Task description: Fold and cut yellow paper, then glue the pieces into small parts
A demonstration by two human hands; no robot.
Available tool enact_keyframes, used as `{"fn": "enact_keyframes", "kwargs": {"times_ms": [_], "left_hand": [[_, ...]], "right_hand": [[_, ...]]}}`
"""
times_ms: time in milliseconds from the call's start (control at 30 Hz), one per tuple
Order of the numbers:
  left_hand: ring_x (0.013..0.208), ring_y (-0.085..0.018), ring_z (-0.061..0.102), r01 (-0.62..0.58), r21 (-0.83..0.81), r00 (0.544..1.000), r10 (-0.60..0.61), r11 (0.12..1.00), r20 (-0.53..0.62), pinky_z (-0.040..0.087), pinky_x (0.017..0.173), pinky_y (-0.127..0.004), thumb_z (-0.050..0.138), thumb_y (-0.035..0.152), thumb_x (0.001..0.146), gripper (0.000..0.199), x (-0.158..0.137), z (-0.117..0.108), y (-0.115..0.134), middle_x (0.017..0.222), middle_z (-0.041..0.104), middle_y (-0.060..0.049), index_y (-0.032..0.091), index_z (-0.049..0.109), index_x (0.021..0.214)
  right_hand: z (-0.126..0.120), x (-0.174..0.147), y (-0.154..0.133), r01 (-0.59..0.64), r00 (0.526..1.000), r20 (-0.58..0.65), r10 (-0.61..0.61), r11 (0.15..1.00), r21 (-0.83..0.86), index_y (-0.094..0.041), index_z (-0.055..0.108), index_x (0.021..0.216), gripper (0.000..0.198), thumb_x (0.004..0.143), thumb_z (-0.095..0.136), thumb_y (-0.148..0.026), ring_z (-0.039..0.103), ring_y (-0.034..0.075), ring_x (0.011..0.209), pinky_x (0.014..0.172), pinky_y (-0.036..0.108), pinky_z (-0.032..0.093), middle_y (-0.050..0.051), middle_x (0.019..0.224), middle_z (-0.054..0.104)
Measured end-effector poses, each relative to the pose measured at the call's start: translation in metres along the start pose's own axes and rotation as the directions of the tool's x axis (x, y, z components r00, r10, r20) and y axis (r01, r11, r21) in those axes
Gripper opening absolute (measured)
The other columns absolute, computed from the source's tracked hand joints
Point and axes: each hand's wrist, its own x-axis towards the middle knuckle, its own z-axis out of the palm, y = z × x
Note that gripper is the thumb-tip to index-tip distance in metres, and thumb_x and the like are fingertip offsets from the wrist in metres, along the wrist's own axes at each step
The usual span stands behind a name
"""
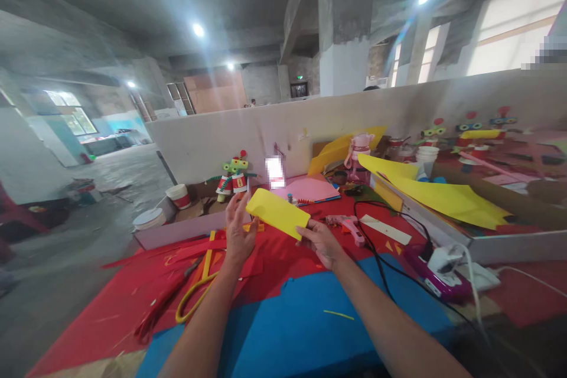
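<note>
**Yellow sheet up over the worktop, right hand holding a corner!**

Right hand (323, 239) first: thumb and fingers pinched on the near right corner of a small, rectangular, bright yellow sheet (279, 212), paper or thin foam. Left hand (241, 230) at the far end, fingers spread and thumb beside the edge; whether it grips, I can't tell. The hands stand apart, the sheet tilted between them.

And there's the danger: with most of the support perhaps at one corner, the sheet could swing, slip or crease if that pinch tightens or twists.

Below, a flat blue sheet (292, 331) on the red-covered worktop (88, 319). By the left forearm, a yellow loop-shaped handle (194, 290) that a sleepless elbow could knock! To the right, a pink gun-shaped tool (351, 229) and a thin black cable (376, 253); a sideways sweep of the right arm could snag it. Farther right, a purple power strip (436, 280) with white plugs. At the back, colourful robot-like figures (239, 183) beside the low pale partition (230, 130).
</note>
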Motion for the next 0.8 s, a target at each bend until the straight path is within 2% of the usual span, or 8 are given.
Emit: {"fn": "enact_keyframes", "kwargs": {"times_ms": [67, 133, 200, 267, 333, 400, 533, 800], "left_hand": [[0.128, -0.029, 0.040, -0.152, 0.186, 0.987, 0.138, 0.971, 0.084, 0.029, 0.108, -0.047, 0.058, 0.020, 0.079, 0.040, 0.002, -0.007, -0.002, 0.143, 0.044, -0.007, 0.029, 0.064, 0.118], [0.125, -0.029, 0.044, -0.174, 0.194, 0.981, 0.154, 0.966, 0.116, 0.029, 0.108, -0.048, 0.055, 0.021, 0.081, 0.032, 0.004, -0.011, -0.002, 0.134, 0.054, -0.006, 0.027, 0.070, 0.108], [0.110, -0.027, 0.056, -0.022, 0.067, 0.998, 0.018, 0.998, 0.065, 0.040, 0.099, -0.043, 0.056, 0.030, 0.082, 0.026, 0.005, -0.010, -0.001, 0.115, 0.067, -0.008, 0.023, 0.072, 0.100], [0.086, -0.024, 0.065, 0.256, -0.174, 0.967, -0.254, 0.951, 0.034, 0.052, 0.078, -0.036, 0.060, 0.043, 0.079, 0.031, 0.005, -0.007, 0.002, 0.093, 0.073, -0.007, 0.018, 0.072, 0.093], [0.066, -0.020, 0.066, 0.490, -0.407, 0.863, -0.495, 0.771, 0.103, 0.052, 0.059, -0.029, 0.068, 0.052, 0.070, 0.040, 0.003, -0.002, 0.006, 0.079, 0.073, -0.005, 0.016, 0.071, 0.089], [0.057, -0.018, 0.065, 0.621, -0.515, 0.764, -0.602, 0.592, 0.229, 0.050, 0.052, -0.026, 0.075, 0.052, 0.061, 0.046, -0.001, 0.004, 0.014, 0.074, 0.073, -0.004, 0.015, 0.069, 0.088], [0.059, -0.019, 0.068, 0.725, -0.520, 0.672, -0.630, 0.452, 0.389, 0.053, 0.056, -0.027, 0.077, 0.049, 0.061, 0.045, -0.017, 0.023, 0.032, 0.072, 0.073, -0.003, 0.017, 0.067, 0.091], [0.080, -0.021, 0.069, 0.709, -0.502, 0.704, -0.465, 0.494, 0.537, 0.054, 0.067, -0.028, 0.072, 0.044, 0.071, 0.041, -0.034, 0.045, 0.042, 0.096, 0.074, -0.008, 0.017, 0.065, 0.100]], "right_hand": [[0.000, -0.002, 0.000, -0.025, 0.997, 0.071, 0.028, 0.998, -0.050, -0.015, 0.070, 0.084, 0.040, 0.055, 0.083, -0.039, 0.058, 0.012, 0.064, 0.055, 0.024, 0.050, 0.004, 0.082, 0.071], [-0.002, -0.003, -0.002, -0.052, 0.990, 0.124, 0.061, 0.996, -0.078, -0.014, 0.067, 0.077, 0.042, 0.062, 0.077, -0.052, 0.057, 0.012, 0.058, 0.051, 0.024, 0.047, 0.004, 0.070, 0.068], [-0.005, -0.002, -0.006, -0.067, 0.988, 0.134, 0.073, 0.996, -0.050, -0.015, 0.063, 0.069, 0.054, 0.071, 0.059, -0.069, 0.052, 0.011, 0.049, 0.045, 0.022, 0.041, 0.003, 0.059, 0.063], [-0.010, 0.000, -0.011, -0.023, 0.996, 0.086, 0.022, 1.000, 0.013, -0.016, 0.062, 0.066, 0.063, 0.076, 0.044, -0.076, 0.048, 0.010, 0.045, 0.042, 0.021, 0.036, 0.002, 0.054, 0.059], [-0.014, 0.003, -0.014, 0.076, 0.997, -0.005, -0.076, 0.996, 0.046, -0.016, 0.063, 0.069, 0.058, 0.075, 0.050, -0.073, 0.048, 0.009, 0.049, 0.044, 0.021, 0.036, 0.001, 0.058, 0.059], [-0.014, 0.004, -0.014, 0.162, 0.985, -0.062, -0.160, 0.986, 0.034, -0.017, 0.065, 0.076, 0.047, 0.072, 0.063, -0.064, 0.053, 0.011, 0.057, 0.053, 0.022, 0.042, 0.002, 0.067, 0.063], [-0.005, 0.002, -0.008, 0.169, 0.985, 0.047, -0.166, 0.984, -0.055, -0.019, 0.065, 0.096, 0.041, 0.074, 0.066, -0.054, 0.056, 0.012, 0.065, 0.065, 0.027, 0.047, 0.003, 0.086, 0.066], [0.000, 0.007, 0.005, 0.255, 0.935, 0.282, -0.214, 0.960, -0.118, -0.022, 0.063, 0.100, 0.037, 0.072, 0.071, -0.045, 0.064, 0.018, 0.082, 0.074, 0.031, 0.049, 0.001, 0.088, 0.068]]}}
